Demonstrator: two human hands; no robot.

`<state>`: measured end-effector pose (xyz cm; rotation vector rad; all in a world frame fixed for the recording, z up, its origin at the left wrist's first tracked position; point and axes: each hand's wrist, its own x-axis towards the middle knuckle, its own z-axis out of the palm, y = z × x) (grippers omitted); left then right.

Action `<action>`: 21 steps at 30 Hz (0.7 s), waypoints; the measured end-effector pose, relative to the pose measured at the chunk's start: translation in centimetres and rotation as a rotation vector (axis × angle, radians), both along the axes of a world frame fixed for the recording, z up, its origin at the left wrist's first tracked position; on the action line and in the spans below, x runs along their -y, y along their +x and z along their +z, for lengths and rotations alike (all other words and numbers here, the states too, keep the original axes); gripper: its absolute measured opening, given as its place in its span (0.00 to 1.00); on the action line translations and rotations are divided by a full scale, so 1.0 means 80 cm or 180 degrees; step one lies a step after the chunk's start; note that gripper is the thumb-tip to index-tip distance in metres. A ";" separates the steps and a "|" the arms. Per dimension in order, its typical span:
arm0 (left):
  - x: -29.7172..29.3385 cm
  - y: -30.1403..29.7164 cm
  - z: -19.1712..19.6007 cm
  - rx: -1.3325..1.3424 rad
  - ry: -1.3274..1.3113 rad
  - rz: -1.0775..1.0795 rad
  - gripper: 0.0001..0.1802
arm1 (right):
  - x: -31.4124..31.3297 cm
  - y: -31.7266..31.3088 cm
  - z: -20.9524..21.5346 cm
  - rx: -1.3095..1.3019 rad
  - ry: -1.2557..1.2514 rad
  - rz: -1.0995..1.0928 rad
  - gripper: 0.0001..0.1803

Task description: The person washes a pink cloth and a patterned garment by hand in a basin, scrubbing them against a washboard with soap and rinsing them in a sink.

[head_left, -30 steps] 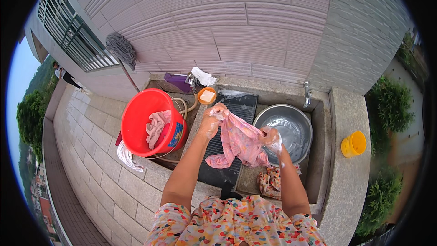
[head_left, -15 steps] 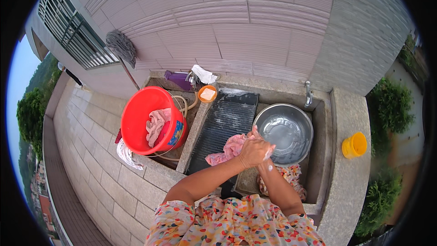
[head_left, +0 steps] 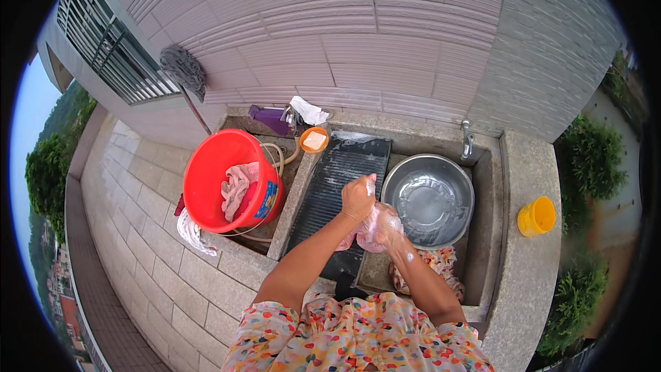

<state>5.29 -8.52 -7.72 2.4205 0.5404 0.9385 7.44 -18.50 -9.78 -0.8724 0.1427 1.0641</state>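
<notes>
A wet, soapy pink cloth (head_left: 349,240) is bunched between my hands over the right edge of the black ribbed washboard (head_left: 344,169). My left hand (head_left: 359,197) is closed in a fist, with the cloth at its lower side. Just below and to its right, my right hand (head_left: 390,228) is wrapped round the cloth, with white suds on its fingers and wrist. A metal basin (head_left: 430,231) with some water in it stands in the stone sink right of my hands. Patterned fabric (head_left: 441,264) lies below the basin, partly behind my right forearm.
Left of the washboard stands a red bucket (head_left: 200,172) holding pink cloths. An orange bowl (head_left: 306,145) with a pale soap bar (head_left: 315,140) sits behind the washboard. A tap (head_left: 467,143) rises at the back right; a yellow cup (head_left: 536,218) is on the right ledge.
My left hand has moved up and left, away from my right wrist. The pink cloth, spread to the left before, is now bunched between both hands.
</notes>
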 end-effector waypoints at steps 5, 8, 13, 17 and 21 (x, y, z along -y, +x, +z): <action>-0.006 0.005 0.028 0.0029 -0.1838 0.0217 0.21 | 0.003 0.029 0.006 -0.0637 0.0661 -0.0769 0.09; 0.073 -0.018 0.061 0.0187 -0.1263 -0.0861 0.19 | 0.012 0.020 0.019 -0.0660 0.1055 -0.0521 0.11; 0.055 -0.008 0.072 -0.0090 0.0330 -0.0930 0.17 | 0.016 -0.013 0.030 -0.0501 0.0930 -0.0058 0.13; 0.032 -0.004 0.056 0.0069 0.0216 0.0058 0.16 | 0.007 -0.007 0.023 0.0166 -0.0135 0.0164 0.09; 0.054 -0.014 0.057 0.0366 0.0200 -0.1156 0.14 | -0.005 -0.008 0.016 -0.0034 0.0023 0.0068 0.07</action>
